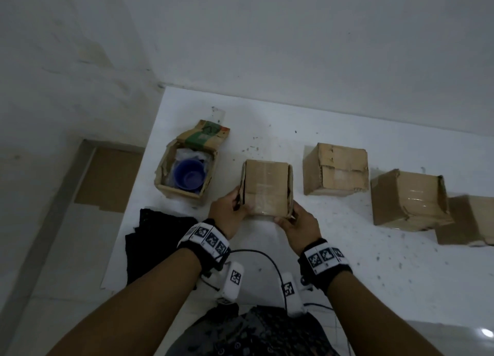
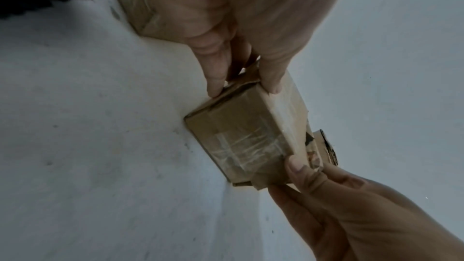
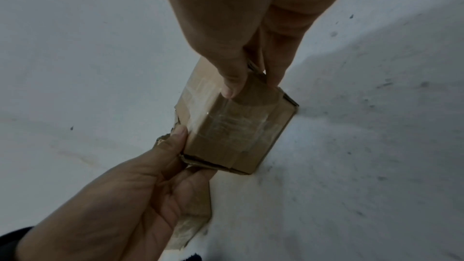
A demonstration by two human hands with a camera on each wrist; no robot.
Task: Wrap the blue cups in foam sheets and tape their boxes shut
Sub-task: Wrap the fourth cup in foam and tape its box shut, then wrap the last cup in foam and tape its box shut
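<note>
1. A white bench is filling the lower right of the head view; its left edge is running diagonally from the upper middle down to the lower left, and its far edge is meeting a pale wall along the middle of the frame.
2. Bare bench surface is lying open in front of the row of boxes, toward the lower right, and behind them up to the wall.
3. A black cloth is lying at the left edge of the bench, just left of the left forearm.
4. The closed box is sitting at the centre of the frame, its top and near face covered with clear tape, side flaps standing slightly proud.
5. The left hand is gripping the box's near left corner, thumb on top and fingers curled along the side flap.
6. The right hand is pinching the near right corner, thumb on the taped face and fingers under the flap edge.
7. An open box is standing upper left of the hands, apart from them, holding a blue cup nested in a foam sheet.
8. Three more closed boxes are standing to the right: one near the held box, another further right, and a third cut off by the right frame edge.
</note>
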